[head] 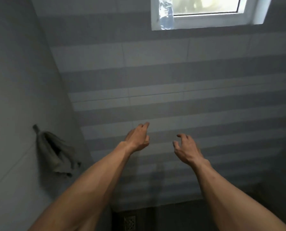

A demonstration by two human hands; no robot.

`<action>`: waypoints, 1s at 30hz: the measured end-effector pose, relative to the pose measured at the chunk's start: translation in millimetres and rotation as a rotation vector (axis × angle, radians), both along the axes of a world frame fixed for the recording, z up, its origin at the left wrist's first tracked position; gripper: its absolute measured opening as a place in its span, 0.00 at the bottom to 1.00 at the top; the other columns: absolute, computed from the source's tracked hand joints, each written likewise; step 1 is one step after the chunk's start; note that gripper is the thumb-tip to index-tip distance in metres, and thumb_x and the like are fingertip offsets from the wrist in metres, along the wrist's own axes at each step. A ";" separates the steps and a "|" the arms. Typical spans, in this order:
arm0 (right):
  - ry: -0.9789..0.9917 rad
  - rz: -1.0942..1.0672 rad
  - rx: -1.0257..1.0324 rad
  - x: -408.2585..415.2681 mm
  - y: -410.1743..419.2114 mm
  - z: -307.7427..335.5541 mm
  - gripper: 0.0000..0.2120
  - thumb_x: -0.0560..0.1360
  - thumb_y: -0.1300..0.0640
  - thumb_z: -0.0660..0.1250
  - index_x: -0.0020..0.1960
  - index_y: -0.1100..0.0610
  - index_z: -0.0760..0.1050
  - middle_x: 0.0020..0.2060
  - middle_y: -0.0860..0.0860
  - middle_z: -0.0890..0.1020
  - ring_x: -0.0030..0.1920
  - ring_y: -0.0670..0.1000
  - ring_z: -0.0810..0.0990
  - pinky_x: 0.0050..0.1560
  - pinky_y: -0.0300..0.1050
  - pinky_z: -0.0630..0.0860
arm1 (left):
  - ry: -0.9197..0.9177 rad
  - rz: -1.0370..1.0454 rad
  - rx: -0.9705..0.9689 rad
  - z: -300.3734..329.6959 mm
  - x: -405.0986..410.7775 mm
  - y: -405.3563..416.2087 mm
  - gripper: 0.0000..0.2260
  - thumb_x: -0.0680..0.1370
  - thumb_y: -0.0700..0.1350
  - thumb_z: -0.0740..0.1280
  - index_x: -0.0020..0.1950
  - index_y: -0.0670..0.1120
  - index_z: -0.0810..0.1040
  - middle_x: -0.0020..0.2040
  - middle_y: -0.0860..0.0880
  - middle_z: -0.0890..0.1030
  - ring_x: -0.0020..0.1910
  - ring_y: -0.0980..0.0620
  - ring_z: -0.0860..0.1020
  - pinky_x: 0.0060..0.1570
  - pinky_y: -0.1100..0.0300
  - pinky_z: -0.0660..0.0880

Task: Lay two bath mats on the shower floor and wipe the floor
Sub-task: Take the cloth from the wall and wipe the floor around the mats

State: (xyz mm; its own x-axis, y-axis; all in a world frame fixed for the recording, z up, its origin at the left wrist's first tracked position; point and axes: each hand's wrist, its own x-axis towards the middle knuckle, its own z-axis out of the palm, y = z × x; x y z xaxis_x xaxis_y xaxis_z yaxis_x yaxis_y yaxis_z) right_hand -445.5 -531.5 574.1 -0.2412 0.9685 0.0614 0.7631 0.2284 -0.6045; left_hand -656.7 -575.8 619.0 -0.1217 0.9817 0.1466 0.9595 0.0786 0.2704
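Note:
Both my arms reach forward in front of a striped grey tiled wall. My left hand (pixel 137 138) is held out with fingers loosely apart and holds nothing. My right hand (pixel 187 149) is beside it, fingers curled and spread, also holding nothing. A grey cloth (pixel 55 152) hangs from a hook on the left wall, well to the left of and below my left hand. A strip of dark shower floor (pixel 172 217) shows at the bottom, with a floor drain (pixel 129 222) in it. No bath mat is in view.
A white-framed window (pixel 205 19) sits high on the far wall at the upper right. The left wall (pixel 14 80) meets the striped wall in a corner close to my left arm.

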 end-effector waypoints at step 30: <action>-0.106 0.945 0.147 -319.3 -106.5 72.0 0.29 0.83 0.49 0.58 0.81 0.54 0.54 0.77 0.56 0.65 0.76 0.58 0.65 0.74 0.54 0.64 | 0.303 1.020 0.125 55.0 -152.5 -188.2 0.09 0.78 0.42 0.63 0.54 0.44 0.80 0.52 0.44 0.83 0.51 0.43 0.82 0.37 0.56 0.70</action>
